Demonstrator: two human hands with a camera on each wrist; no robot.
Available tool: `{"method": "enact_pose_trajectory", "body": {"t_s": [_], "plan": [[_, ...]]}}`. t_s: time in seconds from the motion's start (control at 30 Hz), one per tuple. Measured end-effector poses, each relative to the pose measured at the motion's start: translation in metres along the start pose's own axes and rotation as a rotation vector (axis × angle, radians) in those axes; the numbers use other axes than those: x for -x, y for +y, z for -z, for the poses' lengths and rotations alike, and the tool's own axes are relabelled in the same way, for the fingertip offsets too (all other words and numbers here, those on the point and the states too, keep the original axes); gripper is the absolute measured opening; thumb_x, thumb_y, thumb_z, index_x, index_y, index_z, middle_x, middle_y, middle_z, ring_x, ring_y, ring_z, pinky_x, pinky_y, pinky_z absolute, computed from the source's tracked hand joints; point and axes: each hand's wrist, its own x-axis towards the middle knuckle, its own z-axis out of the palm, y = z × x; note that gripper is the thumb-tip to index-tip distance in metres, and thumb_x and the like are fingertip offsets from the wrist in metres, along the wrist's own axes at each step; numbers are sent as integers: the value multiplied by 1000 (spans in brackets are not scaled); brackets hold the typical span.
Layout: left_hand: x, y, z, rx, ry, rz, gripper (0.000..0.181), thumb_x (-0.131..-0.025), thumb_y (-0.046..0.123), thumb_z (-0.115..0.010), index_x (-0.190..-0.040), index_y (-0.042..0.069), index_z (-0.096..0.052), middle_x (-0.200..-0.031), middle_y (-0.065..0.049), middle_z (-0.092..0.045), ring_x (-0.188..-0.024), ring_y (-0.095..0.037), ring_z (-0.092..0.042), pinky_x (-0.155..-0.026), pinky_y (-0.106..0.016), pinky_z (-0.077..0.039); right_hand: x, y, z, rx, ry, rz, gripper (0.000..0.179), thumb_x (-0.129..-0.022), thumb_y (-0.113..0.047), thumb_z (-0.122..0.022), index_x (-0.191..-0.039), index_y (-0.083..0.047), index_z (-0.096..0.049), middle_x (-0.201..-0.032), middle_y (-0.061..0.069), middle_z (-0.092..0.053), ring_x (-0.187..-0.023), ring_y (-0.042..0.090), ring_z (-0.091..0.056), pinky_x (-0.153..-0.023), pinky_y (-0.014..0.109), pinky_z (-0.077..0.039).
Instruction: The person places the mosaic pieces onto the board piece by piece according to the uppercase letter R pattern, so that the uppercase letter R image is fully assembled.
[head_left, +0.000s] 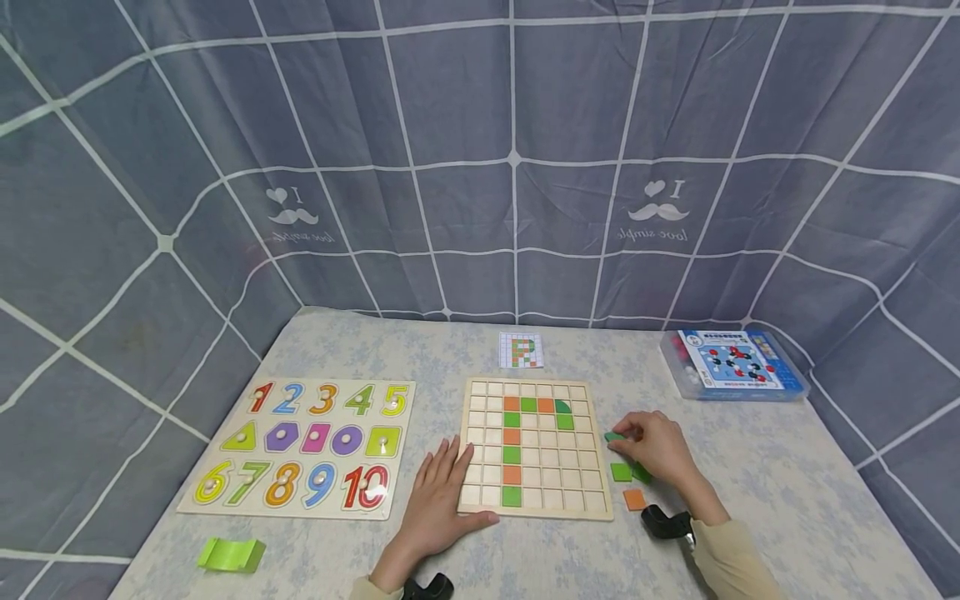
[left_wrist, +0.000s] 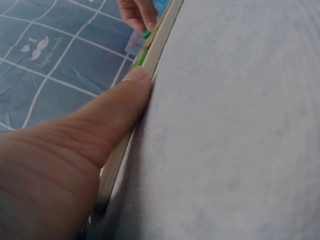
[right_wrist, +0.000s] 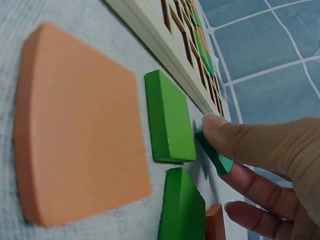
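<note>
— In the head view, what writing can we make out?
— Beyond both hands, the curtain carries "I", a heart, a moustache and "love simple", all mirrored. Left of the left hand, the number board shows 1 to 10. Well past the right hand, the box has label print too small for us to read.
— And around the hands?
— Between them sits the grid board, partly set with orange and green tiles; beyond it, the card shows what we take for an R. The left hand rests at the board's near left side, fingers straight, gripping nothing. Right of the board, the right hand pinches the teal piece. It partly hides the dark green piece; the green square and orange square lie nearer us on the desk.
— From the left wrist?
— We see that thumb against the board's edge, with the right hand farther off.
— And the right wrist?
— Thumb and finger clamp the teal piece near the board's edge, the green square just beside them.
</note>
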Motion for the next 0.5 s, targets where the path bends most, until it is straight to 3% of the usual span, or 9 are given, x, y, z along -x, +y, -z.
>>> {"method": "enact_pose_trajectory", "body": {"t_s": [0.27,0.5], "plan": [[0,0,0,10,-5,3,100,-76,65,-65,-148,3,-32,-152,-21,-23,-140,-37,-14,-110,-51,-9,2,-3,5,0,-10,-35,15,-76,-18,-81,-75,-13,-66,-63,-4,-51,-61,15,-43,-57,31,-34],[1,0,0,15,-4,3,100,-76,65,-64,-147,4,-32,-152,-21,-23,-140,-36,-14,-110,-51,-9,2,-4,4,-22,-42,1,11,-78,-13,-79,-84,-11,-71,-64,-6,-52,-59,13,-45,-56,30,-37]]}}
